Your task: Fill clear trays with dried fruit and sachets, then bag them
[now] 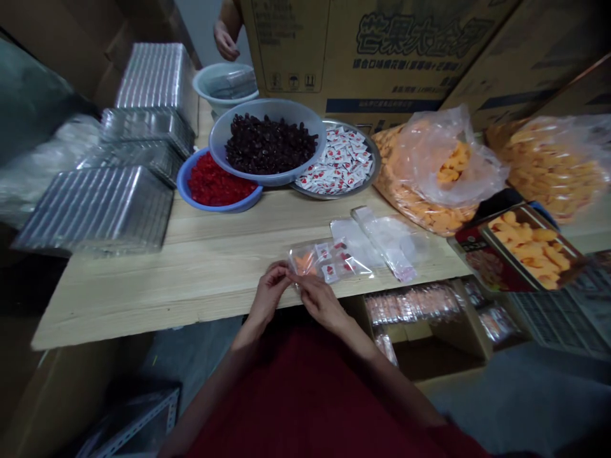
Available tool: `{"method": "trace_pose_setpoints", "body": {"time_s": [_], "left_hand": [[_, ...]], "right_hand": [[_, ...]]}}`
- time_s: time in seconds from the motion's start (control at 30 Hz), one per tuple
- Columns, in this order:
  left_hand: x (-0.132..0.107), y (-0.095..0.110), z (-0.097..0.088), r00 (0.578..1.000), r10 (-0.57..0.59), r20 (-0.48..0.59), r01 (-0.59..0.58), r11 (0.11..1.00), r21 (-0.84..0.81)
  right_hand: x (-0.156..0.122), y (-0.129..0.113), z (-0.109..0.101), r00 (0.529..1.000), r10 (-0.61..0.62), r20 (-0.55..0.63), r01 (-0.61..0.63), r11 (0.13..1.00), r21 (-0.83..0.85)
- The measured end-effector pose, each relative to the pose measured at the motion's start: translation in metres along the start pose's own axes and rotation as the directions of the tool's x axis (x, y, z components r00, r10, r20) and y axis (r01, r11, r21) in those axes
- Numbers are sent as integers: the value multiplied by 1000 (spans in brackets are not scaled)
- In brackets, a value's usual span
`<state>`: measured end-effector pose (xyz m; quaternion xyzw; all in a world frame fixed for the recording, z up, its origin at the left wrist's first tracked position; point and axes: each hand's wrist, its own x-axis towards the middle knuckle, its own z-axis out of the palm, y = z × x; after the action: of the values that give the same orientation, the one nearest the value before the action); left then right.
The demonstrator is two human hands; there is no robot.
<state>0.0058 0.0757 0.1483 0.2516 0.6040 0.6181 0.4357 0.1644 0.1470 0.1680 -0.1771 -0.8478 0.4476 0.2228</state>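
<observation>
My left hand [270, 292] and my right hand [322, 302] meet at the near edge of the pale wooden table [191, 292]. Both pinch the end of a transparent plastic bag [329, 261], which holds white-and-red sachets and an orange piece of dried fruit. Flat empty plastic bags [377, 238] lie just right of it. Farther back are a blue bowl of dark dried fruit [267, 145], a blue bowl of red candied fruit [214, 184], and a steel tray of white sachets [338, 162].
Bags of orange dried fruit [429, 178] and an open box of it [520, 248] crowd the right. Stacked transparent trays [98, 210] stand at left. A co-worker's hand [226, 39] is at the far side by a pale bowl [224, 86]. Cardboard cartons [363, 51] rise behind.
</observation>
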Motion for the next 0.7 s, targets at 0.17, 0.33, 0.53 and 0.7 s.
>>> {"method": "trace_pose_setpoints", "body": {"time_s": [0.17, 0.33, 0.53, 0.7], "left_hand": [[3, -4, 3, 991, -100, 83, 103, 994, -36], [1, -11, -2, 998, -60, 24, 59, 997, 45], [17, -3, -17, 996, 16, -85, 0, 982, 188], [11, 30, -20, 992, -124, 35, 119, 985, 122]], "right_hand": [[5, -1, 21, 997, -70, 12, 70, 997, 33], [9, 0, 41, 992, -96, 78, 95, 995, 18], [3, 2, 31, 998, -36, 51, 43, 989, -139], [-16, 5, 9, 998, 45, -34, -55, 903, -427]]}}
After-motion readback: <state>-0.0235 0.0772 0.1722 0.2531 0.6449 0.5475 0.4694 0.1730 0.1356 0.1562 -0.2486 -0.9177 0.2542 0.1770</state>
